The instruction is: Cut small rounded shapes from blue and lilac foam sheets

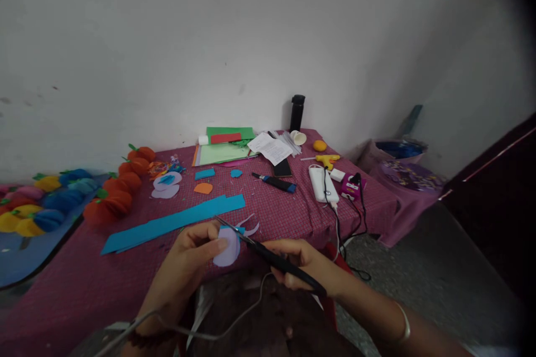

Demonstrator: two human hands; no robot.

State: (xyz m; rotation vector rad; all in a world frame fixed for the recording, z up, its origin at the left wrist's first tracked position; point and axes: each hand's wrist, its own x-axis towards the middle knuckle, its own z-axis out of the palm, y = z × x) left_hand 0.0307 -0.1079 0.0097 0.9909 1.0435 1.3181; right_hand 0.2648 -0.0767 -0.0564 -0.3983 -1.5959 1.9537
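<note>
Between the thumb and fingers of my left hand (195, 251) is a stack of pale lilac paper (226, 251) with a rounded lower edge. A bit of blue paper shows at its top. My right hand (299, 265) is closed round the black handles of a pair of scissors (278, 261). The scissor blades lie across the top of the lilac paper, and thin curled strips (252, 228) hang beside them. Just beyond my left hand, long blue paper strips (176, 225) lie on the table.
The cloth-covered table (288, 215) holds orange paper pumpkins (111, 198), lilac circles (166, 185), a box cutter (275, 182), a phone (283, 168), a yellow glue gun (328, 160), a white power bank (323, 184) with cables and a black bottle (297, 113). Colourful paper pieces (54, 201) lie on a blue surface at left.
</note>
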